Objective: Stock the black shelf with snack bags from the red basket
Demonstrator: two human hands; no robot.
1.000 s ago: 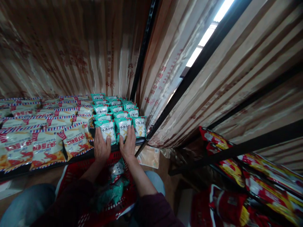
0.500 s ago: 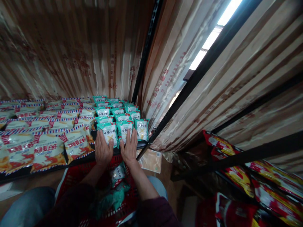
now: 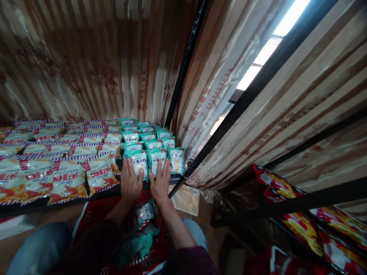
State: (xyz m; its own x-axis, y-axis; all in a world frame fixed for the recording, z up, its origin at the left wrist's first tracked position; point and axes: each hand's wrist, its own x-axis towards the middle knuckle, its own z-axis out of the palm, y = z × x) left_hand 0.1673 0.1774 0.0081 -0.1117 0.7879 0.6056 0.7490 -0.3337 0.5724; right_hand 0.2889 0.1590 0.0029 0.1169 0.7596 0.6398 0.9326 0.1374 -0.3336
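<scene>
Several green-and-white snack bags stand in rows at the right end of a black shelf (image 3: 103,191). My left hand (image 3: 131,182) lies with fingers stretched against the lower left of the front-left bag (image 3: 139,163). Against the front of the middle bag (image 3: 157,156) rests my right hand (image 3: 160,181), its fingers stretched and thumb apart. Neither hand is closed round a bag. The front-right bag (image 3: 177,159) stands beside my right fingers, untouched. Under my forearms, a red basket (image 3: 94,214) holds more green bags (image 3: 145,238), partly hidden by my arms.
White snack bags (image 3: 69,177) with striped edges fill the shelf to the left. A black post (image 3: 218,130) rises at the right. Beige printed curtains (image 3: 114,68) hang behind. Red and yellow packets (image 3: 301,229) lie on a lower-right rack. A flat packet (image 3: 186,198) is on the floor.
The view has shifted slightly, so the shelf and bags appear a little farther right. Both hands stay against the same front green bags.
</scene>
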